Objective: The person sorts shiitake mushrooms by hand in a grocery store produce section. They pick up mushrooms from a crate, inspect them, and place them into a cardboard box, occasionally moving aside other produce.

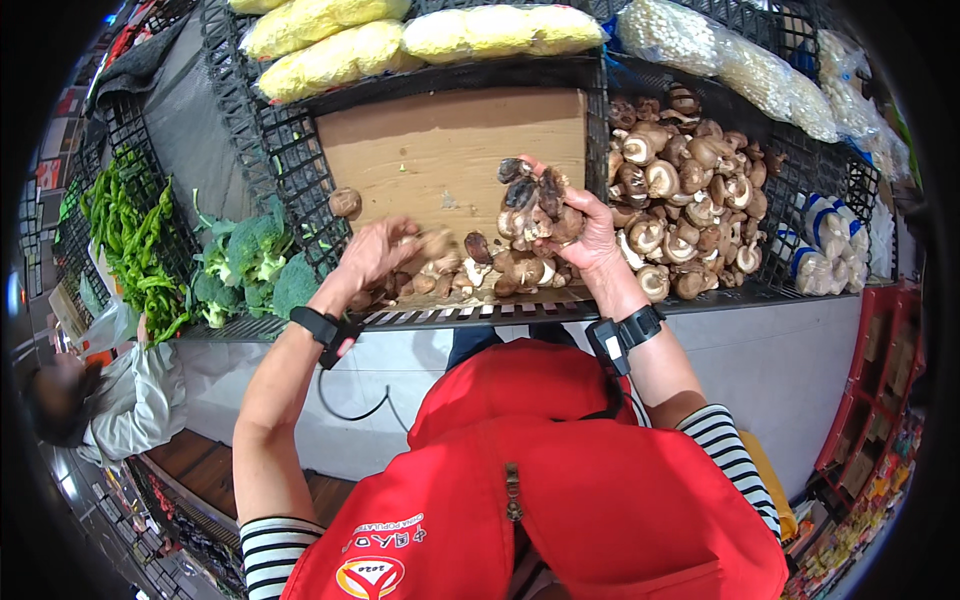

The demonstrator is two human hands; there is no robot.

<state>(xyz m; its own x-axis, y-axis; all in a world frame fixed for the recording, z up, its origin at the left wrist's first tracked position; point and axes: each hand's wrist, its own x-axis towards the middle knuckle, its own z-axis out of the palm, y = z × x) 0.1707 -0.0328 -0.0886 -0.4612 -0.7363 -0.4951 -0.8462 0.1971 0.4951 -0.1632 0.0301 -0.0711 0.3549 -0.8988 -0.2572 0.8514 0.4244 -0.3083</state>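
My right hand (592,229) cups a handful of shiitake mushrooms (536,214), several of them with dark, blackened caps. To the left, my left hand (377,251) reaches over the near edge of a cardboard-lined crate, palm side hidden. At its fingertips is a motion-blurred mushroom (439,247); whether the fingers grip it is not plain. More loose shiitake (525,270) lie along the crate's near edge, below both hands. One single mushroom (345,202) rests by the crate's left wall. The cardboard sheet (450,150) shows small scraps and stains.
On the right, a black crate holds a heap of shiitake (690,195). Broccoli (251,255) and green peppers (135,240) sit to the left. Bagged yellow produce (502,34) and bagged white mushrooms (727,64) line the back. A person in a pale sleeve (142,397) is at far left.
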